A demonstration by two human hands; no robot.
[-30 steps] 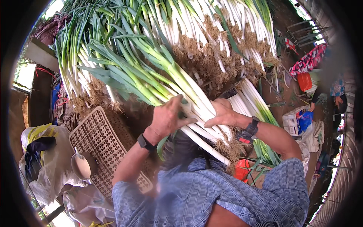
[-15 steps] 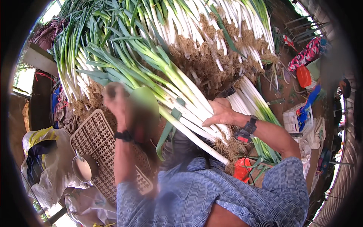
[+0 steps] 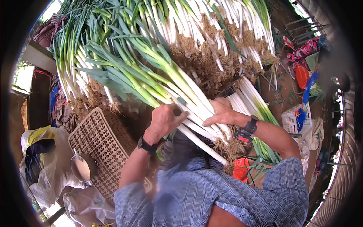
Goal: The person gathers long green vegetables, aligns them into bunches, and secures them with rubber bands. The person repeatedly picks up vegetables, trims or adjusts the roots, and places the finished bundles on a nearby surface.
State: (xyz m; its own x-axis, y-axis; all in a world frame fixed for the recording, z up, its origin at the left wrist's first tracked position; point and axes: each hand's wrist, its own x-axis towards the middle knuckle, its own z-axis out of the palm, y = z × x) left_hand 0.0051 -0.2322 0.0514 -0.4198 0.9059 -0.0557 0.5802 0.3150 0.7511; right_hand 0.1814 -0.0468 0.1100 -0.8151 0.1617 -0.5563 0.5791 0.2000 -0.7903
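Across my lap lies a slanting bunch of long green onions (image 3: 187,87), leaves to the upper left, roots to the lower right. My right hand (image 3: 224,112) is closed round the white stalks just above the roots. Farther up the bunch, my left hand (image 3: 166,119) is closed on the stalks near its lower edge, thumb laid toward the right. Part of the left fingers is hidden. Just right of my right hand rests another bundle of green onions (image 3: 257,102), white ends up, its lower part passing behind my right forearm.
A large pile of green onions (image 3: 189,22) with soily roots fills the far side. A beige plastic crate (image 3: 96,140) leans at my left, beside a round pan-like dish (image 3: 80,168) and plastic bags (image 3: 53,174). At the right stands a white basket (image 3: 293,120).
My left hand, blurred and higher at the left before, has come down and right onto the stalks. A long green leaf hanging below the bunch is now mostly hidden. My right hand stays put.
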